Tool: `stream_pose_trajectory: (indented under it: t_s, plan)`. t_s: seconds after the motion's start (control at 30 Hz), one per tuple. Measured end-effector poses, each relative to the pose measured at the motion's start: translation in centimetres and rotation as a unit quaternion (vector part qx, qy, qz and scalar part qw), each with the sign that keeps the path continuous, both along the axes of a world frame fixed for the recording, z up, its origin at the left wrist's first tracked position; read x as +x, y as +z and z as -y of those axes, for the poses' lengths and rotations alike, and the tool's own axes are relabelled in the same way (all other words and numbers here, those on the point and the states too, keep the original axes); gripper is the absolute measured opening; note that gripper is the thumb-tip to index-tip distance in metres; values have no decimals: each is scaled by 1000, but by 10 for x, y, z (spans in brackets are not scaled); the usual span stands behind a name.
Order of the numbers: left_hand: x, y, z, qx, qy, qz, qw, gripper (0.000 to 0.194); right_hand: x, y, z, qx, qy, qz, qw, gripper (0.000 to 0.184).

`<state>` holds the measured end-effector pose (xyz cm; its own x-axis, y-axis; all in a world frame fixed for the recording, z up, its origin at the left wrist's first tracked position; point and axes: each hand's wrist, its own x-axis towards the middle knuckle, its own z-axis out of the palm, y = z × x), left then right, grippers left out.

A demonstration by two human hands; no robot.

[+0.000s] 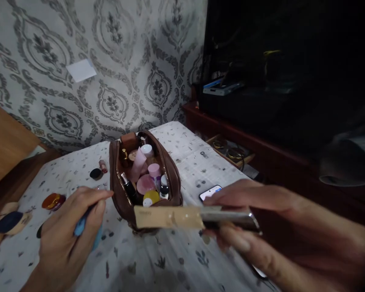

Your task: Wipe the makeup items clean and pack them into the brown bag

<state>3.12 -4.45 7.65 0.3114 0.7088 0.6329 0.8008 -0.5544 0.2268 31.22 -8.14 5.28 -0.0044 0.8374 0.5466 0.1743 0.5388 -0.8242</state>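
My right hand point(270, 207) grips a flat beige cosmetic tube point(170, 217) by its shiny silver cap, holding it sideways in front of the bag. Pinched in my left hand point(68, 229) is a light blue cloth point(80, 225), mostly hidden by the fingers. Between and beyond both hands stands an open brown makeup bag point(118, 196). Inside it are a pink tube point(138, 164), a round pink container point(146, 184), a yellow-lidded item point(151, 198), a dark bottle point(127, 187) and several other cosmetics.
Left of the bag lie a black-lidded jar point(96, 174), a small pinkish bottle point(102, 166), an amber jar point(53, 201) and a beige item with a dark oval point(8, 222). A phone point(211, 193) lies partly behind my right hand. A dark television point(286, 81) stands at right.
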Motion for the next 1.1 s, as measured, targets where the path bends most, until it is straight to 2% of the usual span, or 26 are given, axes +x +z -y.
stream_pose_trajectory:
  t_s: [0.07,0.13,0.27,0.37,0.43,0.6,0.7,0.8,0.93,1.0,1.1]
  plan:
    - [1,5,-14,3,-16,-43,999,21,1,3,-11,19,-64,-33,997,22]
    - [1,5,-24,0,-14,-97,995,26,0,7,-24,29,-87,-33,995,20]
    - [-5,-2,-32,-25,21,-192,981,40,-6,18,-49,45,-58,-8,997,17]
    - [-12,-6,-33,-43,25,-235,971,40,-12,25,-68,34,-31,10,999,18]
    - [-15,-7,-32,-26,28,-252,967,38,-18,28,-81,24,-2,18,1000,17]
    - [-20,-10,-31,-17,35,-257,966,36,-34,29,-111,-7,98,30,995,19]
    - [-20,-13,-30,-13,44,-244,969,35,-41,35,-125,-19,89,-27,995,27]
    - [-20,-15,-30,-6,43,-240,970,33,-43,48,-137,-46,104,-133,985,10]
    - [-19,-14,-30,-3,38,-253,967,31,-42,67,-151,-83,120,-250,957,32]
    - [-19,-14,-30,-5,38,-254,966,32,-44,69,-156,-103,102,-260,955,35]
    - [-20,-14,-29,-3,37,-252,967,32,-51,64,-159,-129,108,-229,959,30]
